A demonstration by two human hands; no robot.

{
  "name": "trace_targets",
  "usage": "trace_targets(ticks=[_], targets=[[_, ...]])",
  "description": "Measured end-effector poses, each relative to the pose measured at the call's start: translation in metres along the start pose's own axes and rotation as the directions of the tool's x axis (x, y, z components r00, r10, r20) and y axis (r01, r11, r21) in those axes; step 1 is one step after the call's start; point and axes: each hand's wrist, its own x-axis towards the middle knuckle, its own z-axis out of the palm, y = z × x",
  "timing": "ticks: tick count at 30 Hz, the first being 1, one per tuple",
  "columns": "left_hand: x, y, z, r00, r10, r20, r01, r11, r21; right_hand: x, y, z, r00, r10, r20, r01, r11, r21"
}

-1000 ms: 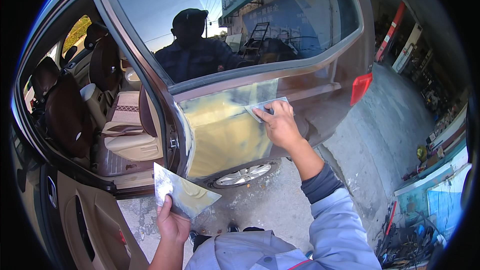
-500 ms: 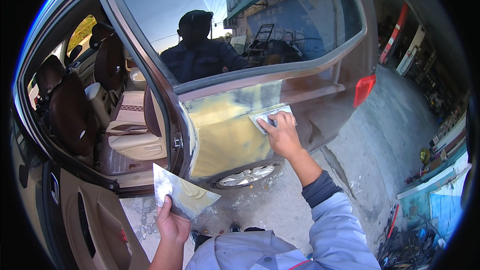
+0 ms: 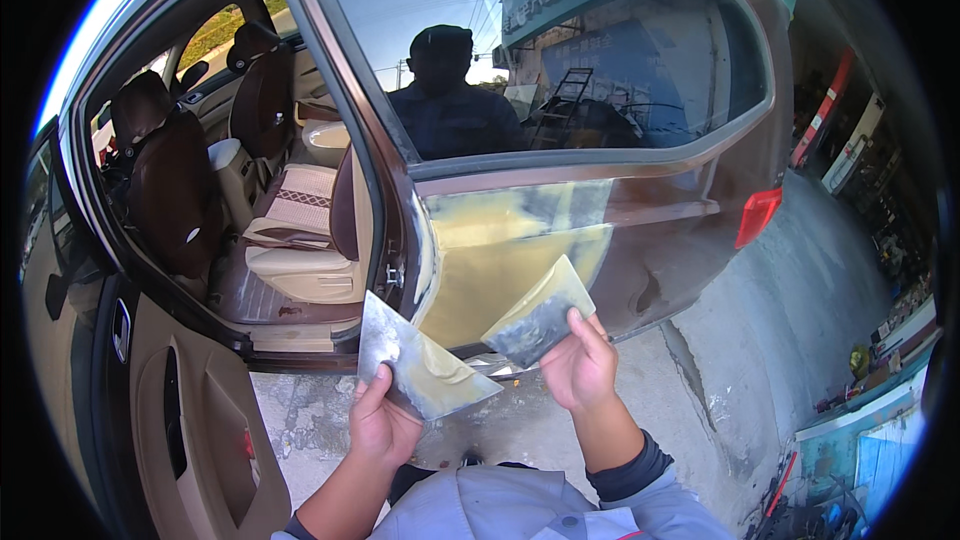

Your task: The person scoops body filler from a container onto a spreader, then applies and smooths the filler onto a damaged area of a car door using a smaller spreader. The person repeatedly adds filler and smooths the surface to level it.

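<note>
My left hand (image 3: pixel 385 425) grips a thin filler mixing plate (image 3: pixel 415 365) by its lower edge, thumb on top. Yellowish body filler is smeared across this plate's right side. In my right hand (image 3: pixel 582 370) is a flat rectangular putty spreader (image 3: pixel 535 325), tilted up, with filler along its upper edge and a grey smudged face. The two tools are close together but apart. Behind them is the brown car's rear quarter panel (image 3: pixel 670 240), bearing a broad yellow filler patch (image 3: pixel 480 265) below the window. The spreader overlaps the patch in view, without visibly touching it.
At the left, an open rear door (image 3: pixel 215 440) shows its beige trim, and the doorway reveals a beige seat (image 3: pixel 305 275). A red tail light (image 3: pixel 758 217) marks the car's right end. Beyond the concrete floor (image 3: pixel 800 290), clutter lines the right side.
My right hand has come off the panel, moving down and toward the plate, and its spreader now shows a ridge of filler. The whole view has shifted, placing the car farther right.
</note>
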Motion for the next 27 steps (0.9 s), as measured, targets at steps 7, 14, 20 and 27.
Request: trace_targets(ticks=[7, 14, 20, 27], targets=[[0.009, 0.016, 0.003, 0.983, 0.175, -0.062, -0.17, 0.982, 0.078, -0.025, 0.03, 0.032, 0.877, 0.266, 0.399, 0.179, 0.591, -0.787], [0.007, 0.031, -0.02, 0.985, -0.172, -0.004, 0.167, 0.963, -0.212, 0.0, 0.041, 0.041, 0.882, 0.453, 0.128, -0.245, 0.674, -0.697], [-0.002, 0.01, -0.028, 0.954, -0.297, 0.041, 0.299, 0.931, -0.209, 0.028, 0.08, 0.031, 0.695, 0.713, -0.094, -0.625, 0.535, -0.568], [0.008, 0.038, -0.059, 0.987, -0.148, -0.065, 0.125, 0.954, -0.273, 0.104, 0.043, 0.028, 0.84, -0.132, 0.526, 0.415, -0.468, -0.78]])
